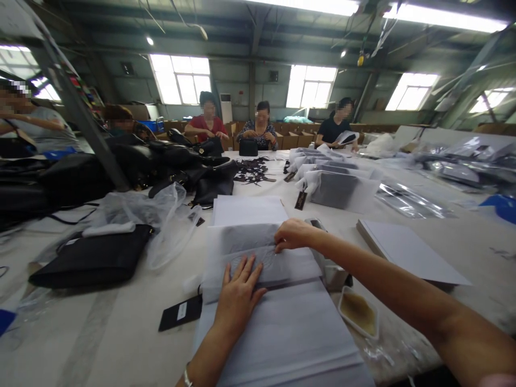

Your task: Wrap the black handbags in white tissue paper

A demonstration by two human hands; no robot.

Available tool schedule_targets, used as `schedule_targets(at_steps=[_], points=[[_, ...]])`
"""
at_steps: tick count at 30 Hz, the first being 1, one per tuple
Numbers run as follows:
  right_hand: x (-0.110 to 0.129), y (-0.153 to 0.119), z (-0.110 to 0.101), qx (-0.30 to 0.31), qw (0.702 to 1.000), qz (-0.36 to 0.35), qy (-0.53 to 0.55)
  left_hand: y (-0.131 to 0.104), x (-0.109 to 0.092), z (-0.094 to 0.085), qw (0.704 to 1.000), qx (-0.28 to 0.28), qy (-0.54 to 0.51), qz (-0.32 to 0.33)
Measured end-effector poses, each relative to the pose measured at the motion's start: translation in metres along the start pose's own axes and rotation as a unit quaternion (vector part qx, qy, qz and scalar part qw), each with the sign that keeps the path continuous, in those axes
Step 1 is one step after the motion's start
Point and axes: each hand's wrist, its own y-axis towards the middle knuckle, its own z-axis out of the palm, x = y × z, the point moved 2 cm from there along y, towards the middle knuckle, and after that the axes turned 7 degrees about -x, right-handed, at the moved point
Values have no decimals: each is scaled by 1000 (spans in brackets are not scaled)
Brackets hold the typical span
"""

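Observation:
My left hand [242, 293] lies flat, fingers spread, on a dark item wrapped in thin white tissue paper [237, 277]. My right hand [294, 235] is closed, its fingertips pressed together at the upper right part of the wrap. What it pinches there, if anything, is too small to make out. The wrapped item rests on a stack of white paper sheets [298, 328]. A black hang tag [180, 313] on a cord sticks out at the wrap's left side.
A black bag [97, 255] and clear plastic [173, 226] lie left. Paper-wrapped bags [334, 189] stand ahead; a tray of yellowish paste [358, 312] and a sheet stack [407, 250] sit right. Black bags [137, 161] are piled far left. Several people sit across the table.

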Motion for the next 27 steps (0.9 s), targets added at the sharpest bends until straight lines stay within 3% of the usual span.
schedule_targets(at_steps=[3,6,10,13,16,18,20,24,27], points=[[-18,-1,2,-44,994,98,-23,1,0,-1,1000,-1,-5,-6],[-39,-20,3,-93,977,189,-38,1,-1,-2,1000,1,2,-1],[-55,-80,9,-177,942,284,-32,1,-1,-2,1000,9,11,3],[-55,-134,22,-254,899,353,60,1,-1,-1,1000,9,11,1],[-46,-174,43,-239,855,425,178,1,-1,0,1000,7,9,0],[-37,-186,57,-213,829,455,247,1,0,0,1000,5,5,1],[-27,-189,67,-218,784,471,341,0,0,0,1000,3,0,2],[-13,-183,70,-319,634,476,519,1,1,-2,1000,9,-8,-2],[-1,-186,55,-399,588,458,534,1,0,-4,1000,17,-11,-5]])
